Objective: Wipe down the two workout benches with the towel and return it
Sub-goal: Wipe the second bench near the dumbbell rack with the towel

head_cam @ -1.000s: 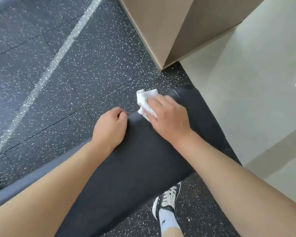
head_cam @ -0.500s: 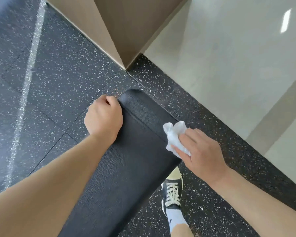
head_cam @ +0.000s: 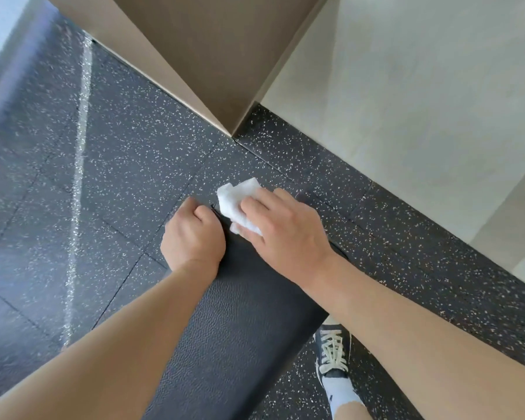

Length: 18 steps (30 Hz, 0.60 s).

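A black padded workout bench point(head_cam: 240, 322) runs from the bottom centre up to the middle of the view. My right hand point(head_cam: 285, 234) presses a crumpled white towel point(head_cam: 240, 204) onto the far end of the pad, fingers laid over it. My left hand point(head_cam: 194, 237) grips the bench's left edge near that end, fingers curled over the rim. The towel pokes out past my right fingertips. Only one bench is in view.
The dark speckled rubber floor point(head_cam: 103, 192) surrounds the bench. A tan wooden column point(head_cam: 200, 62) stands beyond the bench's end, with pale tiled floor point(head_cam: 422, 116) to its right. My foot in a black sneaker point(head_cam: 332, 353) stands right of the bench.
My right hand swept the towel from the bench's right edge back across to the far end, close to my left hand. My left hand kept its grip on the left edge.
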Each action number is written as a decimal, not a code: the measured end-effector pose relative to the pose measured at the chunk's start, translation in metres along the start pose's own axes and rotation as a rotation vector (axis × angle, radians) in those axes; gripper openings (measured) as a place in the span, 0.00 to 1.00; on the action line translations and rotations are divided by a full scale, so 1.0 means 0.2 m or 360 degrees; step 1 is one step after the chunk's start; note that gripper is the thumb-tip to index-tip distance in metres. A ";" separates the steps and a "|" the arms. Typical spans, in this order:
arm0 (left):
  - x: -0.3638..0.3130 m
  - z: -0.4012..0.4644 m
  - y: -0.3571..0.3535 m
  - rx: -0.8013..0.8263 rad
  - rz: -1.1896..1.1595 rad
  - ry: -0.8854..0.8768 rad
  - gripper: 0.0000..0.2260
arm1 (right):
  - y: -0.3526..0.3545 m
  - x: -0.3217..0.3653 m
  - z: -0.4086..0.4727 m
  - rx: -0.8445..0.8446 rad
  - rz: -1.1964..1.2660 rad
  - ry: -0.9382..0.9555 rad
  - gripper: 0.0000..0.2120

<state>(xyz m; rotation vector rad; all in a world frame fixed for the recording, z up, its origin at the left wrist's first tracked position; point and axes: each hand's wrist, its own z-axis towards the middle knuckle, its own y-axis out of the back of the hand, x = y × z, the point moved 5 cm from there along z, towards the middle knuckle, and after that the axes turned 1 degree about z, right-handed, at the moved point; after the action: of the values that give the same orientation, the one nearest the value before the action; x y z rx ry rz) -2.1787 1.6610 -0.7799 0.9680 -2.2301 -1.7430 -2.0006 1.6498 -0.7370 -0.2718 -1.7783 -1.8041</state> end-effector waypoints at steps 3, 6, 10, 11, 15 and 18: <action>0.00 0.00 0.00 -0.0011 0.0036 -0.0021 0.11 | 0.11 -0.22 -0.32 0.0057 0.0080 -0.0074 0.16; 0.00 0.00 -0.01 -0.0009 0.0060 -0.0027 0.13 | 0.17 -0.39 -0.55 0.0226 0.0317 -0.0346 0.18; 0.00 0.00 0.00 -0.0012 0.0042 -0.0037 0.13 | 0.11 -0.38 -0.39 0.0250 0.0407 -0.0501 0.16; 0.00 0.00 0.00 -0.0007 0.0031 -0.0039 0.12 | 0.08 -0.36 -0.29 0.0264 0.0470 -0.0501 0.16; 0.00 0.01 -0.01 0.0014 0.0035 -0.0028 0.12 | -0.13 -0.28 0.22 0.0432 0.0913 -0.0554 0.15; 0.00 0.01 -0.01 0.0019 0.0036 -0.0019 0.13 | -0.31 -0.23 0.49 0.0692 0.1129 -0.0578 0.16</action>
<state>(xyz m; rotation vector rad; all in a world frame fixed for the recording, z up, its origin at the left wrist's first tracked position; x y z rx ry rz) -2.1792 1.6626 -0.7830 0.9334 -2.2522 -1.7321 -2.0214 1.7522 -0.8050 -0.9559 -1.9189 -0.8863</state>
